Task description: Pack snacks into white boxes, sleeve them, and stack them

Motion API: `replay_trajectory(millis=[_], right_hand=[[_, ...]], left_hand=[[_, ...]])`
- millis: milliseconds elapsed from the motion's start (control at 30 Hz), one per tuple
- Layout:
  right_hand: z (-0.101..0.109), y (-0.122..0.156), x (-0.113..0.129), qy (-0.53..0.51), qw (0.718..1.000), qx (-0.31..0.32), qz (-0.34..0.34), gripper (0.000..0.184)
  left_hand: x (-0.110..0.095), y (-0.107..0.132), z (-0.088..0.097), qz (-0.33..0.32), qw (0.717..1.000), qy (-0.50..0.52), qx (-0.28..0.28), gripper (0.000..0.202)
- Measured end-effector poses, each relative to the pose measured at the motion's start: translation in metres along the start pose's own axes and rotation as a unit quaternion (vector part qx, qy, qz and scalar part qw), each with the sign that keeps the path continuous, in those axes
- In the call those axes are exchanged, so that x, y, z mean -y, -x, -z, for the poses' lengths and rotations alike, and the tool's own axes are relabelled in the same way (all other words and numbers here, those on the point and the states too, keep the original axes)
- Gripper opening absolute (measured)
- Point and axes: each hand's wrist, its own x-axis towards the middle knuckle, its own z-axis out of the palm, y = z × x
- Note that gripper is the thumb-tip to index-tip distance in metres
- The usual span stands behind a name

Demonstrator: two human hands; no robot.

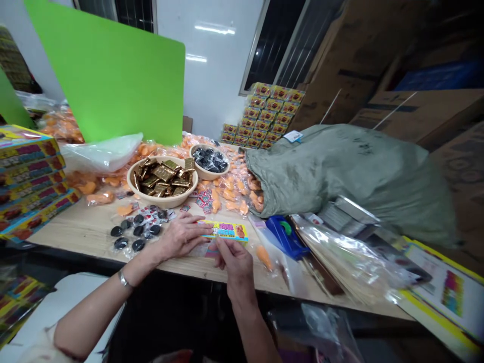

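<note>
At frame centre, the right hand (238,264) pinches a yellow carton (231,229), best kept level; the left hand (180,237) touches it, grip indeterminable.

My left fingers (193,233) lie across a yellow box (237,231), my right fingers (227,248) pinch its edge; gold packets (163,174) fill a bowl (166,202) beyond.

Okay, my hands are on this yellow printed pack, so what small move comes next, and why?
I'd steady the thin rectangular yellow pack with colourful print using your bare left hand, then perhaps run your bare right hand along its near edge: the left hand lies over the pack's left end, and the right hand's thumb is at that edge.
</note>
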Motion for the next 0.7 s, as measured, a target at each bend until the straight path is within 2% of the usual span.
replay_trajectory(millis=[100, 167, 267, 333, 433, 533, 633, 700], right_hand=[[-0.003, -0.007, -0.01, -0.022, 0.999, -0.033, -0.017, 0.032], [-0.004, -0.007, -0.011, -0.028, 0.998, -0.043, -0.029, 0.031], [-0.007, -0.004, -0.008, -0.044, 0.996, -0.058, -0.056, 0.028], [-0.01, -0.004, -0.005, -0.079, 0.992, -0.06, -0.075, 0.028], [-0.007, -0.005, -0.004, -0.178, 0.977, -0.021, -0.118, 0.028], [0.005, -0.004, -0.009, -0.269, 0.942, 0.032, -0.2, 0.027], [0.021, 0.006, -0.025, -0.273, 0.91, 0.081, -0.303, 0.025], [0.033, 0.016, -0.035, -0.235, 0.914, 0.09, -0.317, 0.031]], left_hand=[[-0.001, -0.001, 0.006, 0.007, 0.999, -0.026, 0.044, 0.035], [-0.002, -0.004, 0.01, -0.012, 0.995, -0.049, 0.087, 0.041], [-0.006, -0.011, 0.015, -0.045, 0.984, -0.077, 0.151, 0.039], [-0.009, -0.018, 0.016, -0.041, 0.981, -0.085, 0.17, 0.033], [-0.017, -0.027, 0.012, -0.002, 0.985, -0.088, 0.149, 0.032], [-0.023, -0.031, 0.003, 0.049, 0.989, -0.093, 0.101, 0.032], [-0.023, -0.031, -0.005, 0.073, 0.99, -0.095, 0.079, 0.03], [-0.024, -0.032, -0.008, 0.087, 0.985, -0.104, 0.106, 0.029]])
